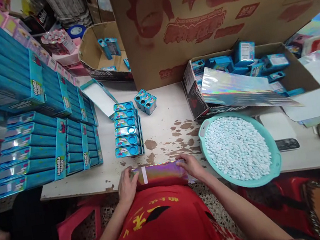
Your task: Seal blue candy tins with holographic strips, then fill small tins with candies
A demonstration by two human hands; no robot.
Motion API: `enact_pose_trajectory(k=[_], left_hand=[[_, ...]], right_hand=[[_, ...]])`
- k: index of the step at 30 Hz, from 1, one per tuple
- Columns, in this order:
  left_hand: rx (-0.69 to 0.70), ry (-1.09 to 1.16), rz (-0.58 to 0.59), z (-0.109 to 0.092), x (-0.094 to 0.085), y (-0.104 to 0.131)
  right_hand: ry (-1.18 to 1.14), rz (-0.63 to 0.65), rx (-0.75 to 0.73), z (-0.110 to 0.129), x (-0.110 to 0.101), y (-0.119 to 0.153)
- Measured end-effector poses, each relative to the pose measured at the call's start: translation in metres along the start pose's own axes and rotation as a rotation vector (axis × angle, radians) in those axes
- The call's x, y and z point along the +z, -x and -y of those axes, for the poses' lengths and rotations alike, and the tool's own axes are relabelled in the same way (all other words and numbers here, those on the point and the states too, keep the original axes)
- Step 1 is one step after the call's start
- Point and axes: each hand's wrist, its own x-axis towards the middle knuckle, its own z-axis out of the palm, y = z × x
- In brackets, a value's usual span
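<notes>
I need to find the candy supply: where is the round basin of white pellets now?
In the head view, the teal basin of white pellets sits on the table at the right, beside the right hand and before the open cardboard box.

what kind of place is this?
Likely a small candy packing workshop: stacked blue boxes, a basin of white tablets, open cartons, and both hands holding a shiny wrapped pack.

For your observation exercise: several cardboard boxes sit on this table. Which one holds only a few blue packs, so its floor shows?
The open brown box at the back left, behind the blue stacks. The front right box is crammed with packs under a holographic sheet.
</notes>
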Motion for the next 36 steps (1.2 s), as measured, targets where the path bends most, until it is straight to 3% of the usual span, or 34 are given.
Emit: enact_pose_trajectory(k=[1, 3, 6, 9, 12, 15, 18, 22, 26, 32, 36], left_hand=[[0.132, -0.129, -0.052, -0.004, -0.003, 0.002], [0.371, -0.253, -0.014, -0.022, 0.0, 0.004], [0.583, -0.262, 0.282, -0.066, 0.026, -0.004], [0.558, -0.356, 0.587, -0.107, 0.066, -0.02], [0.404, -0.42, 0.764, -0.124, 0.092, -0.031], [0.359, -0.402, 0.776, -0.123, 0.1, -0.036], [0.336, -0.366, 0.763, -0.118, 0.101, -0.038], [0.31, -0.306, 0.773, -0.116, 0.104, -0.042], [0.34, -0.277, 0.783, -0.113, 0.107, -0.044], [0.308, -0.336, 0.766, -0.104, 0.114, -0.046], [0.311, -0.219, 0.737, -0.11, 0.108, -0.046]], right_hand=[[0.0, -0.018, -0.003, -0.001, 0.002, -0.001], [0.013, -0.043, -0.007, -0.005, 0.004, -0.002], [0.047, -0.078, -0.018, -0.008, 0.004, -0.002], [0.077, -0.107, -0.078, -0.007, 0.002, 0.0], [0.202, -0.146, -0.251, -0.007, -0.001, 0.005], [0.4, -0.223, -0.386, -0.011, 0.0, 0.015], [0.522, -0.228, -0.386, -0.017, 0.004, 0.027], [0.543, -0.177, -0.369, -0.022, 0.007, 0.039], [0.535, -0.242, -0.432, -0.02, 0.002, 0.041], [0.721, -0.109, -0.418, 0.005, -0.023, 0.046], [0.581, -0.068, -0.301, 0.037, -0.051, 0.055]])
